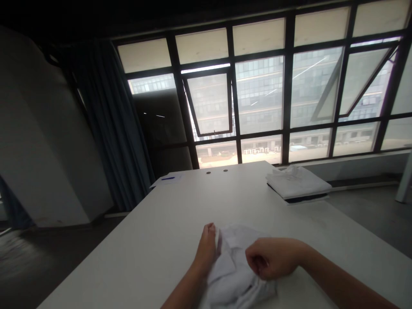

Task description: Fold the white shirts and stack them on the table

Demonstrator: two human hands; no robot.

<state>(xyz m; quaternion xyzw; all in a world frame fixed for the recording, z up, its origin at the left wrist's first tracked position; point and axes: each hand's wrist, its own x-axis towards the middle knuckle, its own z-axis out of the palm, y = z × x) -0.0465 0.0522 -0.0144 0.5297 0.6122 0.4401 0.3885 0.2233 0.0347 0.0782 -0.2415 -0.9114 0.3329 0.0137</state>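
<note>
A crumpled white shirt (236, 274) lies bunched on the white table (135, 257) just in front of me, with a collar-like fold near its top. My left hand (207, 251) stands upright at the shirt's left side, its fingers closed on the cloth. My right hand (270, 259) lies across the shirt from the right, fingers curled down into the fabric. Part of the shirt is hidden under both hands, and its lower end runs out of view.
A folded stack of white cloth (298, 182) sits on a dark layer at the table's far right. A sheet of paper with a blue pen (168, 178) lies at the far left corner. Large windows, a dark curtain and a pillar stand beyond the table.
</note>
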